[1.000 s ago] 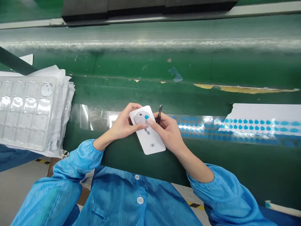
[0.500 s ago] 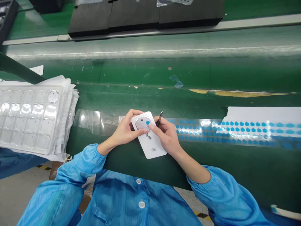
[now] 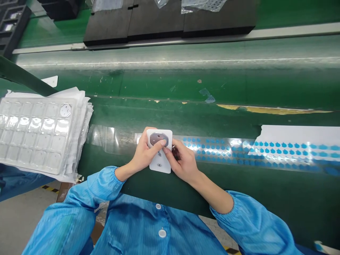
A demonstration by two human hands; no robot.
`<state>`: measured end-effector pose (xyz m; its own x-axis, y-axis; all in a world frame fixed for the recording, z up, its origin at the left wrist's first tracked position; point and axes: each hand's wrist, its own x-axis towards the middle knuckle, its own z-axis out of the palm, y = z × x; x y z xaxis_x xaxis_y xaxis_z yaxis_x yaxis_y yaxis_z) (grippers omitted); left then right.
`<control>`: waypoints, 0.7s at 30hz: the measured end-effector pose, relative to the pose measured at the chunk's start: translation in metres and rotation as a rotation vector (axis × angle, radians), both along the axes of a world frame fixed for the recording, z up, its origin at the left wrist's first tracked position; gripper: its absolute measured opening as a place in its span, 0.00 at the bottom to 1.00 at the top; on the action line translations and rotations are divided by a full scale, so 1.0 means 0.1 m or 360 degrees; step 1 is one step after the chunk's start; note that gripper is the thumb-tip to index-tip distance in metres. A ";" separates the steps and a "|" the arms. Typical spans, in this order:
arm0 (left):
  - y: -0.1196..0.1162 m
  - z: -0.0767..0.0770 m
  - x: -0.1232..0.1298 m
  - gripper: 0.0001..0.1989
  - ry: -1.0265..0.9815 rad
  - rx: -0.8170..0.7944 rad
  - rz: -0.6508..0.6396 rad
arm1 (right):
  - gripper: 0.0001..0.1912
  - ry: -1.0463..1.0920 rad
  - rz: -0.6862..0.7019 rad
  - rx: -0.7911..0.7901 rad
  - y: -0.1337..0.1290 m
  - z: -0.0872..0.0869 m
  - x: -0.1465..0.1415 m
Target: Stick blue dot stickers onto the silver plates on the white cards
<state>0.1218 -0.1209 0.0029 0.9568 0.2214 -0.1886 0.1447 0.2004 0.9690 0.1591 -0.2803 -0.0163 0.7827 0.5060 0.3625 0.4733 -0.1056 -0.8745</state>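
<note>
A small white rounded panel [image 3: 160,166] is held upright between my two hands. Set in its upper part is a shiny silver octagonal plate [image 3: 156,138] with small dark holes; small dark marks show lower down. My left hand [image 3: 144,152] grips the panel's left side, its thumb lying across the plate's lower right. My right hand [image 3: 184,159] is closed at the right edge, thumb on the panel's face. A dark slender tool [image 3: 174,152], like tweezers, shows partly among the right fingers; the rest is hidden.
A clear strip with rows of blue dots [image 3: 220,150] runs rightward, partly over white paper [image 3: 300,134]. At left, a clear compartment tray [image 3: 32,136], one pocket holding a silver disc [image 3: 65,110], lies on stacked white sheets [image 3: 83,131]. Black foam blocks [image 3: 156,21] sit behind a rail.
The panel has turned more upright and moved slightly left. My left thumb has slid onto the plate, where a blue dot showed before. The dark tool has swung mostly out of sight.
</note>
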 end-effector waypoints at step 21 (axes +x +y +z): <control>0.11 0.03 0.13 0.19 0.0092 -0.0555 0.0333 | 0.25 0.0200 0.0343 0.0004 -0.01 -0.14 -0.10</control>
